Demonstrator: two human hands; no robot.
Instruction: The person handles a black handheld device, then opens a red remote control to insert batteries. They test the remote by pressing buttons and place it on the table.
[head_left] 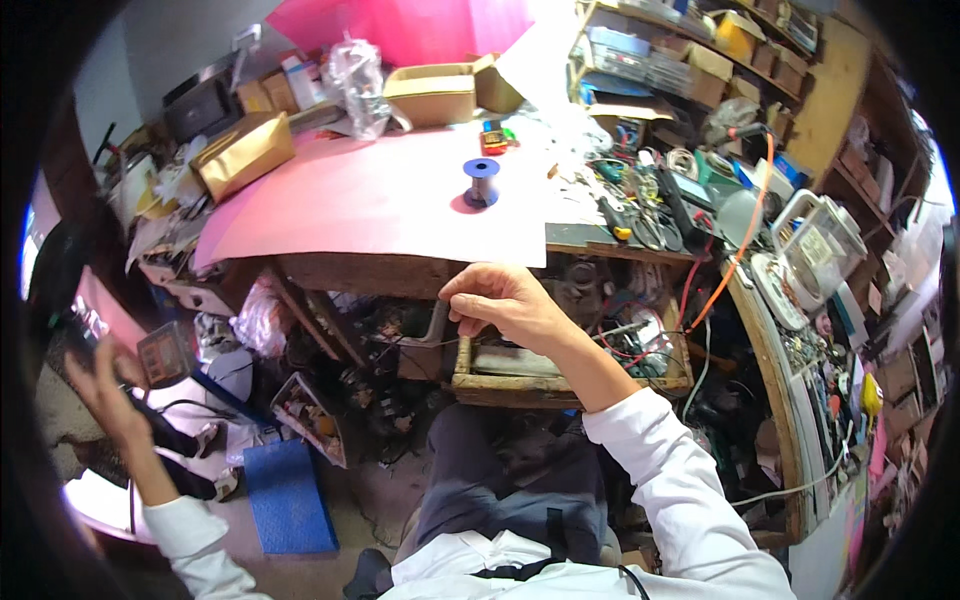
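Note:
My right hand (505,308) hovers in front of the bench edge, above an open wooden drawer (520,388). Its thumb and fingertips are pinched together; whatever they may hold is too small to make out. Far out to the left, my left hand (108,392) is raised with its fingers apart, a little blurred, beside a dark shape I cannot identify. Close to it is a small dark box with a pale orange face (166,355). On the pink sheet (360,195) covering the bench stands a spool with a blue flange (481,182), wound with thin wire. Behind it lies a small red and yellow object (492,138).
Tools and a meter (690,190) crowd the bench's right side, with an orange cable (752,230) hanging down. Cardboard boxes (430,95) stand at the back. Cluttered shelves (700,60) rise at the right. A blue flat panel (290,498) lies on the floor at left.

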